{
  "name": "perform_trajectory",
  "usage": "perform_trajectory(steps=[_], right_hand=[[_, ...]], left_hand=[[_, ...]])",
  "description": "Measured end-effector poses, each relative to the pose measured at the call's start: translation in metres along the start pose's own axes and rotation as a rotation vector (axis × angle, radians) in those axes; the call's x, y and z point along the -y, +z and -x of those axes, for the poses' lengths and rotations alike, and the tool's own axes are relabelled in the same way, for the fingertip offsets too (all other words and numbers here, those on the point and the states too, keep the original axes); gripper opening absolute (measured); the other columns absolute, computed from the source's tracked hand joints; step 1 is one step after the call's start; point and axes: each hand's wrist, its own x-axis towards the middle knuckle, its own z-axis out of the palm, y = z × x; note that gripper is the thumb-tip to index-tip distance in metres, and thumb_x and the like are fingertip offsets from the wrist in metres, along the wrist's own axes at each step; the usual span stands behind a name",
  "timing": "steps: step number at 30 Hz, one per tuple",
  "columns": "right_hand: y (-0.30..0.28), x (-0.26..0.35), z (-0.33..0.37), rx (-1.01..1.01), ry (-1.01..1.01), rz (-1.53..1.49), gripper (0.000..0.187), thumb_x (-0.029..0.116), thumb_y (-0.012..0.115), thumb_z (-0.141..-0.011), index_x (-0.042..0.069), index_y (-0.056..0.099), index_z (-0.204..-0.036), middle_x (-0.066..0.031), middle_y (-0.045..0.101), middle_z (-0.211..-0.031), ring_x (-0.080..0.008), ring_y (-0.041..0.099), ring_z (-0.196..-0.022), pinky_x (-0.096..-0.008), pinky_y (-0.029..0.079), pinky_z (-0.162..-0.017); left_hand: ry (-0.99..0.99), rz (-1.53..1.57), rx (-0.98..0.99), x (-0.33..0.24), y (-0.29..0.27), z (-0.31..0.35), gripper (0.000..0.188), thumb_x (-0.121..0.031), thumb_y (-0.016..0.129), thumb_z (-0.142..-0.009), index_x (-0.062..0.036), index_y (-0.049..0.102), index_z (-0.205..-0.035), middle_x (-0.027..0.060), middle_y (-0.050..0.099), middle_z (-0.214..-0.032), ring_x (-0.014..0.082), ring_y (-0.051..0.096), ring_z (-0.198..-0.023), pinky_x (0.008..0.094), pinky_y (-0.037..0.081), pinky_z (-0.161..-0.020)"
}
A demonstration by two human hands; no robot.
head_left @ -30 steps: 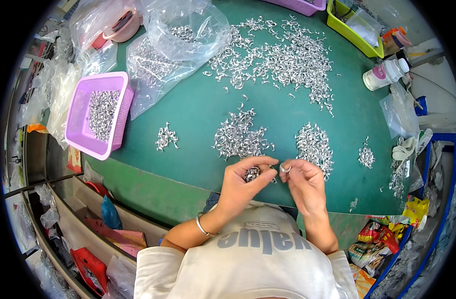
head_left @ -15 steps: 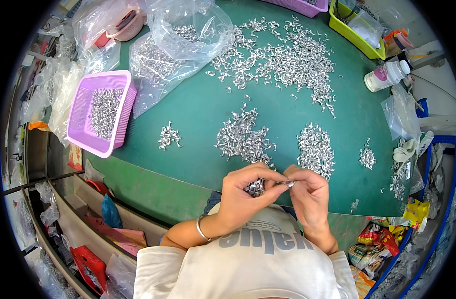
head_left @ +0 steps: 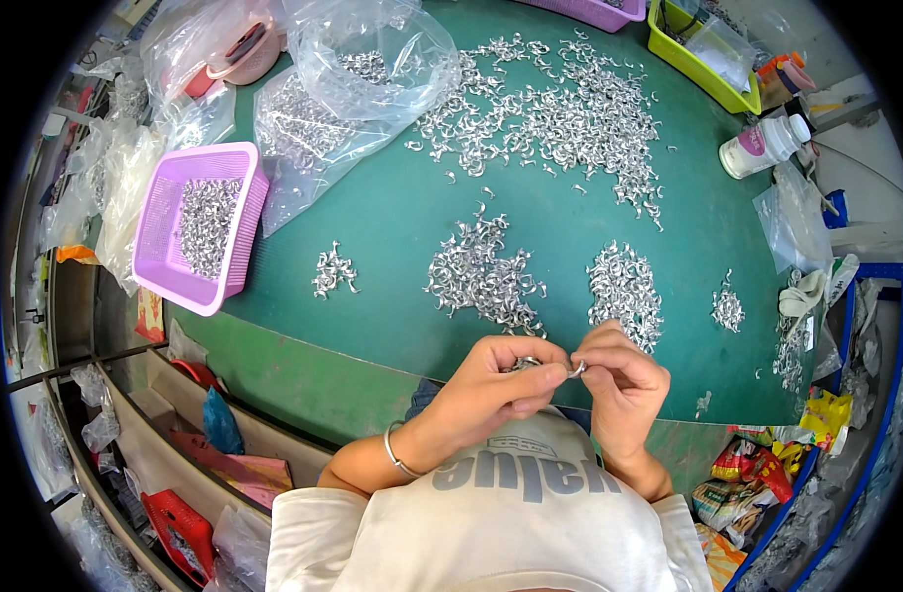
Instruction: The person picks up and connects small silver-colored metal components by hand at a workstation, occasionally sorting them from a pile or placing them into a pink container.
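Note:
Close to my body, at the table's near edge, both hands meet. My left hand [head_left: 491, 390] is closed around several small curved silver metal pieces, partly hidden by its fingers. Its thumb and forefinger reach one shiny curved metal piece [head_left: 577, 370], which my right hand [head_left: 621, 390] pinches from the other side. Just beyond the hands lie a middle pile of the same pieces [head_left: 483, 274] and a pile to its right [head_left: 624, 291]. Smaller heaps lie at the left [head_left: 333, 270] and far right [head_left: 727, 308].
A large spread of pieces [head_left: 589, 118] covers the back of the green table [head_left: 392, 227]. At left stand a purple basket [head_left: 150, 247] of pieces and clear plastic bags [head_left: 303, 187]. A white bottle [head_left: 762, 148] and a yellow-green tray [head_left: 703, 74] stand back right.
My left hand has turned, so its fingers now cover more of the pieces in it. My right hand has shifted slightly right, and the pinched piece sits a little lower.

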Motion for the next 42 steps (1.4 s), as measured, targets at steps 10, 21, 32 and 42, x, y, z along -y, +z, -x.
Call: perform_trajectory(steps=[10, 21, 32, 42], right_hand=[[-0.018, -0.066, -0.028, 0.039, -0.058, 0.726, 0.017, -0.002, 0.063, -0.071, 0.0, 0.063, -0.087, -0.0098, 0.06, -0.081, -0.0226, 0.053, -0.073, -0.0295, 0.042, -0.064], [-0.009, -0.079, -0.023, -0.007, 0.196, 0.393, 0.016, -0.006, 0.062, -0.072, 0.0, 0.063, -0.087, -0.0063, 0.055, -0.077, -0.0133, 0.049, -0.068, -0.0242, 0.04, -0.063], [-0.007, -0.017, -0.012, 0.034, -0.054, 0.255, 0.022, -0.01, 0.067, -0.064, -0.002, 0.062, -0.084, -0.0091, 0.062, -0.077, -0.0149, 0.053, -0.068, -0.0249, 0.043, -0.059], [-0.013, 0.005, -0.01, 0.074, -0.103, 0.262, 0.021, -0.008, 0.07, -0.059, -0.003, 0.063, -0.079, -0.0108, 0.062, -0.076, -0.0206, 0.056, -0.068, -0.0285, 0.043, -0.059]], left_hand=[[0.142, 0.048, 0.112, 0.003, -0.036, -0.011, 0.018, -0.017, 0.047, -0.075, -0.0028, 0.039, -0.07, 0.0099, 0.043, -0.065, 0.0114, 0.037, -0.047, 0.0228, 0.026, -0.037], [0.224, -0.156, -0.34, 0.011, -0.041, -0.019, 0.018, -0.012, 0.052, -0.087, 0.0016, 0.057, -0.098, 0.0009, 0.05, -0.071, 0.0044, 0.039, -0.052, 0.0165, 0.027, -0.039], [0.425, -0.694, -0.27, 0.004, -0.018, -0.019, 0.009, 0.001, 0.063, -0.075, 0.0024, 0.063, -0.083, 0.0069, 0.062, -0.084, 0.0108, 0.055, -0.078, 0.0245, 0.043, -0.071], [0.453, -0.702, -0.177, 0.003, -0.001, -0.009, 0.009, 0.001, 0.061, -0.076, 0.0022, 0.062, -0.085, 0.0038, 0.061, -0.082, 0.0073, 0.052, -0.072, 0.0212, 0.042, -0.063]])
